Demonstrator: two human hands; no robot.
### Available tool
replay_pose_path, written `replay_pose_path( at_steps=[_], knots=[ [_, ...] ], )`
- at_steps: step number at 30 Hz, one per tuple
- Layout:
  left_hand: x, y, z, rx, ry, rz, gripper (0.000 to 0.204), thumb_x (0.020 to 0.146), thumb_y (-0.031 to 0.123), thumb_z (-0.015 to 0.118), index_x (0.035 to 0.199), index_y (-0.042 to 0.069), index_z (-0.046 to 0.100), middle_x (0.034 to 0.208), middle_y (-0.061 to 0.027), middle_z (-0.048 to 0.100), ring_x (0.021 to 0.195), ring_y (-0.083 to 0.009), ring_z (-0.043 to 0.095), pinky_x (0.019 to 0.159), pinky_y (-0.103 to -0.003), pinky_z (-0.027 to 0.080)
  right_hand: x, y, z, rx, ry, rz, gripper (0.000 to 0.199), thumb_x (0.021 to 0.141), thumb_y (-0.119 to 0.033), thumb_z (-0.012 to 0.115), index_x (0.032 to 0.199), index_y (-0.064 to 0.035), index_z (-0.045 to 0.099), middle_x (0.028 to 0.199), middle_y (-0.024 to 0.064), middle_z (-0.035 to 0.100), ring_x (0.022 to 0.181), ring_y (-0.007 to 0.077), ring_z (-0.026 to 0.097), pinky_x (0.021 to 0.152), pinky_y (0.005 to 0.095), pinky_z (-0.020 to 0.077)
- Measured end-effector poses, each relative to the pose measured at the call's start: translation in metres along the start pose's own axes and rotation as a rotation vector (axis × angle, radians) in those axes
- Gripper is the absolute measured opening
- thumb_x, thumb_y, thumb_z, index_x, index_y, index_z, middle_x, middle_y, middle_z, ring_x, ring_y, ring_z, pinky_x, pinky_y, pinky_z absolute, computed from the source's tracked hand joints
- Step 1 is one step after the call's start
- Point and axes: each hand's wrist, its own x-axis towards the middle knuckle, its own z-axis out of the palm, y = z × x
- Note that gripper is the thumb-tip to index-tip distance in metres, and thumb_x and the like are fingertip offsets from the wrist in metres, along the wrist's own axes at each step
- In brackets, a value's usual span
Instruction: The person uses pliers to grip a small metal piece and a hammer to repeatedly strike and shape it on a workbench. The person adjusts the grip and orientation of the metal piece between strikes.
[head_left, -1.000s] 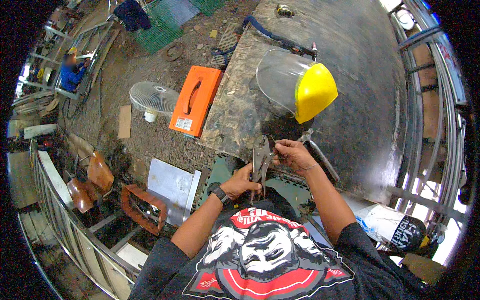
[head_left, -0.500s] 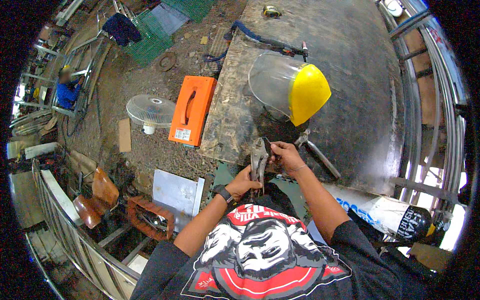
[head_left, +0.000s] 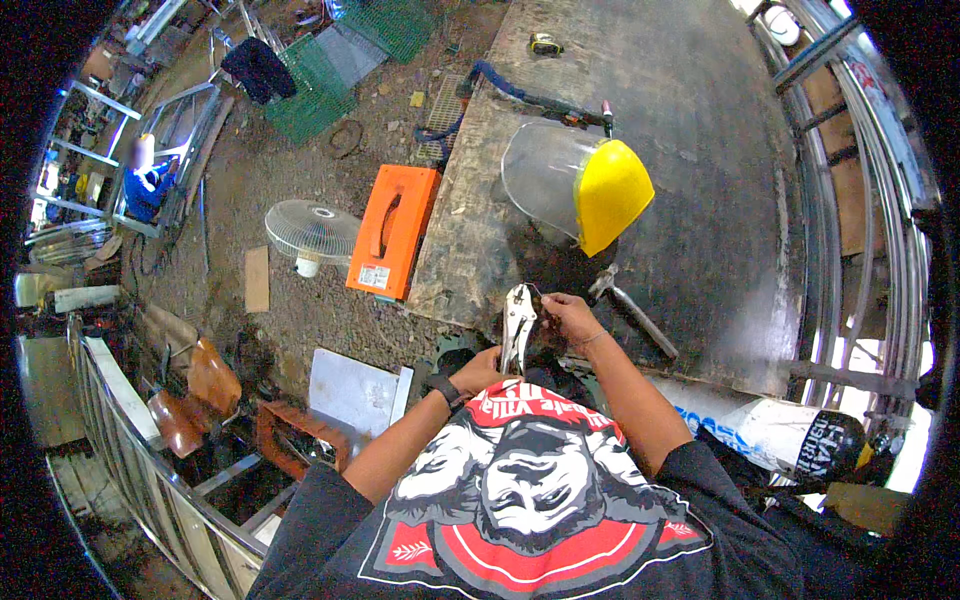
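A pair of silver locking pliers (head_left: 517,325) points jaws-up in front of my shirt, at the near edge of the table. My left hand (head_left: 478,372) is closed round its handles, partly hidden by the shirt. Beside the jaws, my right hand (head_left: 572,320) has its thumb and fingers pinched together at a small dark piece that I cannot make out. A hammer (head_left: 640,322) lies on the table just right of my right hand. Beyond it rests a yellow face shield (head_left: 615,195) with a clear visor.
The worn table (head_left: 720,240) also bears a welding torch (head_left: 560,108) with its cable and a tape measure (head_left: 545,43). Left of it stand an orange case (head_left: 393,232) and a fan (head_left: 314,230). A gas cylinder (head_left: 800,440) lies at right. Another person (head_left: 148,185) works far left.
The view has shifted slightly, and the pliers look brighter. My left hand sits lower behind the shirt. Bright bluish light now shows around the other person.
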Motion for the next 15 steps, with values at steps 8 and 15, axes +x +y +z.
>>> replay_pose_path(
  at_steps=[8, 15],
  knots=[
    [0.013, 0.012, 0.009, 0.137, -0.011, -0.028, 0.044, 0.08, 0.031, 0.09, 0.107, 0.006, 0.065, 0.095, -0.0007, 0.07, 0.083, -0.0097, 0.062, 0.076, -0.029, 0.051, 0.013, -0.001, -0.011, -0.007, -0.051, -0.029, 0.037, 0.098, -0.031, 0.069, 0.123, -0.0031, 0.066, 0.111, 0.0086, 0.069, 0.096, 0.0218, 0.064, 0.083, 0.0384, 0.054],
    [0.015, 0.012, 0.013, -0.594, -0.008, -0.1, 0.015, 0.1, 0.01, 0.064, 0.111, 0.004, 0.057, 0.099, -0.0099, 0.068, 0.079, -0.022, 0.069, 0.073, -0.04, 0.062, -0.032, -0.005, 0.021, -0.778, 0.414, -0.491, 0.074, 0.092, -0.041, 0.074, 0.143, 0.0058, 0.047, 0.137, 0.0264, 0.059, 0.128, 0.0347, 0.057, 0.11, 0.0429, 0.0435]
  ],
)
